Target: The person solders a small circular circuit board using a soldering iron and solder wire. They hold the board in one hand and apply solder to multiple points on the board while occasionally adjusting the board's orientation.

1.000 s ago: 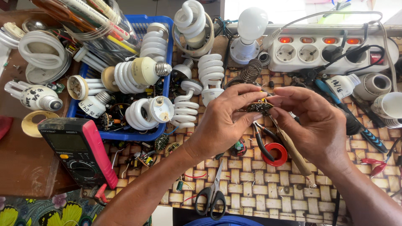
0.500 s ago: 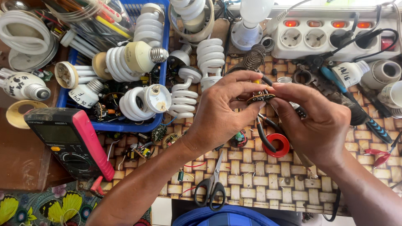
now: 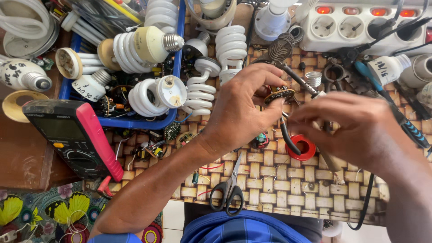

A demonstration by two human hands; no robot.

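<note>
I see the woven mat (image 3: 288,180) covering the bench from the middle to the near edge, with its barest stretch below my hands. The blue tray (image 3: 135,122) fills the upper left, heaped with spiral lamps, so there is little room there. The white power strip (image 3: 355,27) lines the far right edge. At the left, the black and red multimeter (image 3: 74,137) lies partly off the mat on the brown wood.

My left hand (image 3: 238,108) pinches the small round circuit board (image 3: 279,93) between thumb and fingertips, raised above the mat at centre, just below the coiled spring stand (image 3: 280,47). My right hand (image 3: 355,128) is closed around a thin tool, though blur hides which one; its tip meets the board. The red ring (image 3: 302,147) lies on the mat under the hands, and the scissors (image 3: 228,189) rest near the front edge, well apart.

Compared with half a second ago, the view has shifted downward and closer, both hands sit lower in view, and the right hand is more blurred.
</note>
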